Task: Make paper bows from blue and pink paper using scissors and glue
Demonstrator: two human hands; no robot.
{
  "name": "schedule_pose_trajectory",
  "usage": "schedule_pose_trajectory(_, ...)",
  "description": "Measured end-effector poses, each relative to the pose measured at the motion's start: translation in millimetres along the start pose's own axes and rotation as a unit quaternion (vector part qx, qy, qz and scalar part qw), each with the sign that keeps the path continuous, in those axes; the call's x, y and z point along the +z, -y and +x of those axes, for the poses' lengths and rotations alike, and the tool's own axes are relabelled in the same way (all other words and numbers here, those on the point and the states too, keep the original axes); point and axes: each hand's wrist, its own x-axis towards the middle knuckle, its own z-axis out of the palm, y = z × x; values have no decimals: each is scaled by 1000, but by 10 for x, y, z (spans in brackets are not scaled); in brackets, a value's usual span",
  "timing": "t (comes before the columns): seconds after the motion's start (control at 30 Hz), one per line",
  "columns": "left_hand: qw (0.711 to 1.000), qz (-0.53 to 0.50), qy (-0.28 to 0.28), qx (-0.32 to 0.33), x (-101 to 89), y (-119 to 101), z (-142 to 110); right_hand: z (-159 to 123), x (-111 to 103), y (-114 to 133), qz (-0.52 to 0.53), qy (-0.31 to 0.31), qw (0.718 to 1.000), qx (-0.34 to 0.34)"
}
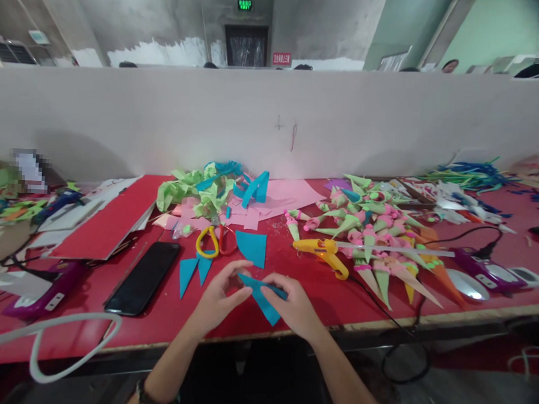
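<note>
Over the table's front edge I hold a folded piece of blue paper (267, 305) that narrows to a point at the bottom. My right hand (292, 299) pinches its right side between thumb and fingers. My left hand (228, 293) is curled at its upper left corner, fingertips close together against the paper. Just beyond lies a flat blue quarter-circle piece (253, 249). To the left are two blue paper cones (187, 275) and scissors with yellow handles (208, 242). A yellow glue gun (323, 253) lies to the right of my hands.
Many pink and green paper cones (380, 232) are heaped at the right. Crumpled green paper scraps (198, 192) and pink sheets (292, 194) lie at the back. A black phone (143, 278) and purple power strips (492, 271) flank me, with cords trailing. A white partition (238, 116) stands behind.
</note>
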Motion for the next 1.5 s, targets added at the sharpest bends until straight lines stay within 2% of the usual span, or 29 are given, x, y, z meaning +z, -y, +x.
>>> schedule_pose_trajectory(0.13,993,111,-41,-17,29,-50,31,-18,-20,23,-18,1,1000,-12)
schedule_pose_trajectory(0.4,984,157,-84,-14,35,-57,29,-46,-30,71,-75,26,996,-32)
schedule_pose_trajectory(0.57,973,124,-191,-34,-156,-67,59,-75,-72,19,-63,26,997,-25)
schedule_pose_trajectory(0.63,971,116,-205,-44,-250,-84,65,-90,-96,-12,-31,13,999,-13)
schedule_pose_trajectory(0.73,970,118,-206,-61,-320,-85,47,-98,-111,-31,-6,-1,1000,-2)
schedule_pose_trajectory(0.87,974,119,-179,-68,-293,-27,2,-92,-97,-1,-4,-6,1000,-7)
schedule_pose_trajectory(1.03,987,11,-160,-10,-171,-25,-36,-110,-97,15,-9,-3,1000,-8)
schedule_pose_trajectory(1.13,984,-81,-150,45,-67,-98,-23,-116,-103,-11,-8,-9,1000,-7)
schedule_pose_trajectory(1.23,981,-121,-134,68,-6,-162,5,-96,-105,-45,-10,-9,1000,-10)
schedule_pose_trajectory(1.33,985,-101,-116,78,-32,-186,28,-53,-105,-67,-13,-11,1000,-9)
schedule_pose_trajectory(1.5,991,-9,-111,79,-152,-235,43,15,-103,-55,-9,-27,999,-18)
